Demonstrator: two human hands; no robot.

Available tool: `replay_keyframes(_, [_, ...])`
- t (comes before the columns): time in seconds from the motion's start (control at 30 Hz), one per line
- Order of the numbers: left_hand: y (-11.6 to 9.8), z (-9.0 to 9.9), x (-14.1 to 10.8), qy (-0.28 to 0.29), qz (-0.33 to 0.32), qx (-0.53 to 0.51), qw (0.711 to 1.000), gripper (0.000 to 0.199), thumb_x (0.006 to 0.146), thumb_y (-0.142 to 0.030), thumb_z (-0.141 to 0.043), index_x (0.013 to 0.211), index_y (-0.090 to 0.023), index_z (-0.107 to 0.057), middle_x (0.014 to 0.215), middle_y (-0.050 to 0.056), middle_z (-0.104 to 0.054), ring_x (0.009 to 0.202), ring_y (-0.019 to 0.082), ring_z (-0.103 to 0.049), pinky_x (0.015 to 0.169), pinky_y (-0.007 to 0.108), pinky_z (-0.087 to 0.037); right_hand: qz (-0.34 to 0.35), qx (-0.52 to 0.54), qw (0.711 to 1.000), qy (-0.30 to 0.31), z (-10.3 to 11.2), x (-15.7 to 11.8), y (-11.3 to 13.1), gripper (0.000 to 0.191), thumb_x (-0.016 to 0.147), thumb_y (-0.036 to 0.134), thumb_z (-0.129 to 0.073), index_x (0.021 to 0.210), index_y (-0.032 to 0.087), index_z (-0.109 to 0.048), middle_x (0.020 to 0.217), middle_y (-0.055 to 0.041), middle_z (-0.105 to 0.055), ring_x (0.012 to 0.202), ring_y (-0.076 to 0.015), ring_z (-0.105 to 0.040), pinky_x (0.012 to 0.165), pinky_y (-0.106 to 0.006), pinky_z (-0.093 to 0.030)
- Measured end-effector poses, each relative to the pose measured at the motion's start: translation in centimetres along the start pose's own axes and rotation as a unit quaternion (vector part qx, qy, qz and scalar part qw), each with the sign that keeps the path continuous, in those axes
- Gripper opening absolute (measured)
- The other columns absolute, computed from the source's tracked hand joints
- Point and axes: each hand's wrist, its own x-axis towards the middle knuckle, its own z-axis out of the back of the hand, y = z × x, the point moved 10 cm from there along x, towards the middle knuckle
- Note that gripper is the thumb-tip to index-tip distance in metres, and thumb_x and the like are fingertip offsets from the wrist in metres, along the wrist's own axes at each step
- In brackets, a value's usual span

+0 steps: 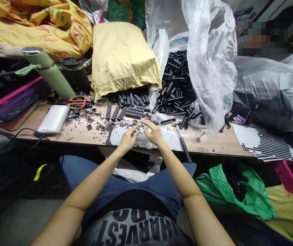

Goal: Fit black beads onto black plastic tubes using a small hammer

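Note:
My left hand (128,140) is over a pale mat (117,134) at the front edge of the bench. Its thumb and fingers come together around a small dark piece, mostly hidden and too small to name. Close on its right is my right hand (154,133), fingers apart and index finger stretched forward, with nothing visible in its grasp. Just beyond both hands lie black ribbed cylinders with white spots (134,112). Tiny dark round bits (101,126) are scattered left of the mat and across it. A black-handled tool (184,145) rests at the mat's right side.
A yellow sack (124,58) stands behind the cylinders. Beside it, a clear plastic bag (210,68) spills black tubes (176,92). Leftward are a white power bank (53,119), red-handled scissors (77,101) and a green flask (50,73). Striped sheets (266,141) lie at the right edge.

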Motion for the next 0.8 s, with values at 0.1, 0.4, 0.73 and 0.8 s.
replay_keyframes(0.1, [0.8,1.0,0.1,-0.034,0.028,-0.035,0.998,0.03,0.089,-0.04,-0.052,0.106,-0.018,-0.063,0.094,0.006,-0.069,0.068,0.014,-0.063,0.067,0.026,-0.051,-0.077,-0.168,0.983,0.02,0.2,3.8,-3.3,0.033,0.094,0.019,-0.04,0.116,0.018,-0.066,0.117,-0.0112,-0.066,0.113,-0.026,-0.052,0.098,-0.043,-0.042])
replay_keyframes(0.4, [1.5,2.3,0.2,-0.039,0.053,-0.054,0.996,0.028,0.089,-0.044,-0.05,0.095,-0.019,-0.062,0.081,0.001,-0.066,0.05,0.01,-0.055,0.052,0.023,-0.046,-0.063,-0.22,0.97,0.089,-2.0,7.9,-4.5,0.018,0.085,0.024,-0.06,0.097,0.016,-0.071,0.109,-0.0127,-0.068,0.11,-0.0277,-0.051,0.094,-0.042,-0.04])
replay_keyframes(0.73, [-0.2,0.9,1.2,-0.039,-0.012,-0.004,0.999,0.041,0.091,-0.039,-0.051,0.125,-0.019,-0.062,0.123,0.009,-0.066,0.107,0.024,-0.064,0.094,0.035,-0.05,-0.277,0.443,0.849,0.082,-4.2,1.6,-4.2,0.034,0.062,0.047,-0.078,0.069,0.015,-0.071,0.065,-0.0032,-0.069,0.057,-0.0089,-0.058,0.055,-0.021,-0.046])
replay_keyframes(0.8, [-0.4,0.7,1.1,-0.04,-0.023,0.005,0.999,0.041,0.091,-0.038,-0.05,0.126,-0.019,-0.062,0.125,0.009,-0.064,0.109,0.024,-0.063,0.097,0.036,-0.049,-0.273,0.443,0.85,0.083,-4.1,1.2,-3.8,0.035,0.06,0.048,-0.079,0.071,0.016,-0.072,0.064,-0.0022,-0.069,0.058,-0.0093,-0.058,0.056,-0.021,-0.047])
